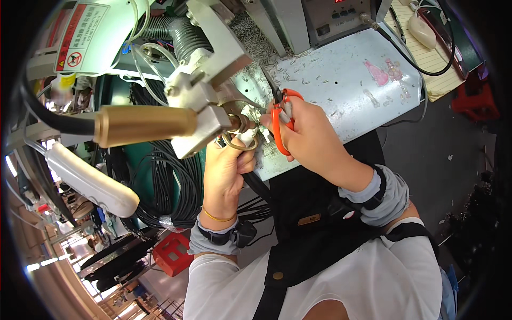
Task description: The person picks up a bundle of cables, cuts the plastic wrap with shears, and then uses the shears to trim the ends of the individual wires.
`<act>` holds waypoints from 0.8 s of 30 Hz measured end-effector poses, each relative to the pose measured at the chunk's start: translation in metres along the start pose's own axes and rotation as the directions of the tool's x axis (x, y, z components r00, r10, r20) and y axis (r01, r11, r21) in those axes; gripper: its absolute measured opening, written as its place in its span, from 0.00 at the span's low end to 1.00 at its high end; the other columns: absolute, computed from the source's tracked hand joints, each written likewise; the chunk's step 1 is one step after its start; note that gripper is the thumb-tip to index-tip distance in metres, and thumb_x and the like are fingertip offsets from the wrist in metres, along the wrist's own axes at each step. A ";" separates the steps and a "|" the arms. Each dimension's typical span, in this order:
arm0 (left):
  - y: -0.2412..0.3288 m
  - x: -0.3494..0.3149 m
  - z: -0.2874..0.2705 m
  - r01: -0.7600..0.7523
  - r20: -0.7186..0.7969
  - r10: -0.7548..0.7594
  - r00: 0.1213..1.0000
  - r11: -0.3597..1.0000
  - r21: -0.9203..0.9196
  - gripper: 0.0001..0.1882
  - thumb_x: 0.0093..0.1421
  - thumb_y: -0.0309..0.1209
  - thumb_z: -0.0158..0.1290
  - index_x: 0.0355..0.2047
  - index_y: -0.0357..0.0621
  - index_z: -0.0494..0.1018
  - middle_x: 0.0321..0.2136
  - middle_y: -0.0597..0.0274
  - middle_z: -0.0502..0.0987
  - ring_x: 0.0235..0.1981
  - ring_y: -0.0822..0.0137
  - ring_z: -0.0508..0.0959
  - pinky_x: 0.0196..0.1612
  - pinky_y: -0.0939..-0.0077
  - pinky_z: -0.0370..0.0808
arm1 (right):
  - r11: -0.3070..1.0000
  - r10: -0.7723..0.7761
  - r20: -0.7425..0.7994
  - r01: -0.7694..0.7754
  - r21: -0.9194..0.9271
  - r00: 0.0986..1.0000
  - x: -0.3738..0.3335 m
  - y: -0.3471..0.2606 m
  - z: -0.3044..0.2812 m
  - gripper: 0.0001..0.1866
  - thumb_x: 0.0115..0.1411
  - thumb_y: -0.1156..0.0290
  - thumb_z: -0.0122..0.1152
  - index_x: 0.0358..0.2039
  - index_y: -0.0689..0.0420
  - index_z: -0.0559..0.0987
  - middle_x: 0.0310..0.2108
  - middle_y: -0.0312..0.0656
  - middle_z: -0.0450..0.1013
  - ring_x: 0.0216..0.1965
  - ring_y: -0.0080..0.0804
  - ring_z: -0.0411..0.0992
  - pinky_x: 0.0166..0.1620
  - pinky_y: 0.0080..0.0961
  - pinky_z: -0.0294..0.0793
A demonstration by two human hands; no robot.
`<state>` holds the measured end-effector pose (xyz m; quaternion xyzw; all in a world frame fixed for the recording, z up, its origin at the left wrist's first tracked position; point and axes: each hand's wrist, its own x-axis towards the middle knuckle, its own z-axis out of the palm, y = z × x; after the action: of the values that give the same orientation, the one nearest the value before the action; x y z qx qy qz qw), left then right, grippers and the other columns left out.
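At the far left of the bench, a white lamp-like bar (90, 181) hangs beside a brass-coloured cylinder (146, 125), which runs to a metal head above the work. Coiled black cables (170, 184) lie below it.

Left hand (226, 165): fingers curled closed, apparently round a black cable (257, 186) trailing toward the lap. Small white parts (247, 137) sit at its thumb, just beneath the metal head; exact seating hidden.

Right hand (314, 133): fingers closed about orange-handled scissors (277, 128), blades pointing up and away from the white parts. Fingertips reach close to those parts; contact cannot be told.

Farther right, metal clippings litter a pale worktop (349, 101).

Judgement: step in hand is likely positioning the cable end at the head. Next move calls for a steady left hold and careful right-hand alignment, blades clear of the head.
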<state>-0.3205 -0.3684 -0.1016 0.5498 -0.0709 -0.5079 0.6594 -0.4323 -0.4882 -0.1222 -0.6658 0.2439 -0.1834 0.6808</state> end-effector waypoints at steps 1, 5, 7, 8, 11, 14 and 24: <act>-0.001 -0.001 0.002 -0.018 -0.028 0.018 0.999 1.000 0.001 0.08 0.55 0.28 0.52 0.32 0.38 0.66 0.17 0.70 0.63 0.10 0.83 0.53 0.12 0.89 0.47 | 0.998 -0.037 -0.014 0.037 -0.048 0.999 0.000 0.001 0.001 0.09 0.56 0.70 0.53 0.30 0.65 0.71 0.11 0.32 0.61 0.12 0.15 0.59 0.15 0.18 0.59; -0.002 -0.002 0.002 -0.045 -0.061 0.044 0.997 0.999 -0.005 0.08 0.54 0.27 0.52 0.32 0.38 0.66 0.17 0.69 0.64 0.10 0.83 0.54 0.12 0.89 0.47 | 0.995 -0.085 -0.035 0.084 -0.047 0.996 -0.001 0.003 0.001 0.09 0.56 0.70 0.53 0.30 0.64 0.71 0.12 0.31 0.61 0.12 0.15 0.58 0.16 0.18 0.58; -0.002 -0.001 0.000 -0.024 -0.011 0.024 1.000 0.999 -0.024 0.08 0.54 0.27 0.52 0.33 0.38 0.66 0.18 0.68 0.65 0.11 0.83 0.53 0.12 0.89 0.48 | 0.998 -0.058 -0.024 0.058 -0.038 0.998 -0.001 0.004 0.001 0.09 0.56 0.70 0.53 0.30 0.64 0.71 0.12 0.31 0.61 0.12 0.14 0.58 0.16 0.17 0.57; -0.001 -0.001 -0.001 -0.026 -0.012 0.025 1.000 0.999 -0.025 0.08 0.54 0.27 0.52 0.33 0.38 0.66 0.18 0.68 0.65 0.11 0.83 0.53 0.12 0.89 0.48 | 0.999 -0.031 -0.014 0.031 -0.029 0.999 -0.001 0.004 0.001 0.09 0.56 0.71 0.54 0.30 0.64 0.70 0.13 0.31 0.61 0.13 0.14 0.58 0.16 0.17 0.57; 0.000 -0.002 -0.002 -0.014 0.000 0.014 1.000 1.000 0.011 0.07 0.55 0.26 0.51 0.32 0.38 0.67 0.18 0.69 0.65 0.12 0.81 0.55 0.12 0.88 0.49 | 1.000 -0.013 -0.001 0.013 -0.012 1.000 -0.005 0.003 0.000 0.08 0.56 0.71 0.54 0.30 0.63 0.70 0.14 0.32 0.62 0.13 0.14 0.58 0.16 0.16 0.58; 0.003 -0.016 0.004 -0.003 0.006 0.003 1.000 1.000 0.005 0.06 0.55 0.25 0.50 0.33 0.37 0.68 0.21 0.67 0.67 0.15 0.79 0.60 0.15 0.87 0.55 | 1.000 -0.027 0.003 0.027 0.006 1.000 -0.012 -0.002 -0.004 0.08 0.56 0.71 0.54 0.30 0.63 0.69 0.15 0.32 0.63 0.13 0.14 0.59 0.17 0.16 0.58; -0.026 -0.058 0.026 -0.234 0.048 0.242 0.969 0.838 0.493 0.10 0.56 0.22 0.48 0.39 0.35 0.69 0.33 0.61 0.71 0.28 0.74 0.71 0.30 0.83 0.68 | 0.863 -0.383 -0.022 0.350 -0.366 0.923 -0.060 -0.019 -0.002 0.06 0.55 0.74 0.55 0.30 0.60 0.69 0.17 0.31 0.63 0.18 0.13 0.58 0.21 0.14 0.59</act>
<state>-0.3801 -0.3393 -0.0852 0.6911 -0.2609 -0.3825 0.5550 -0.4808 -0.4568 -0.0979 -0.8024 0.1734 -0.2933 0.4899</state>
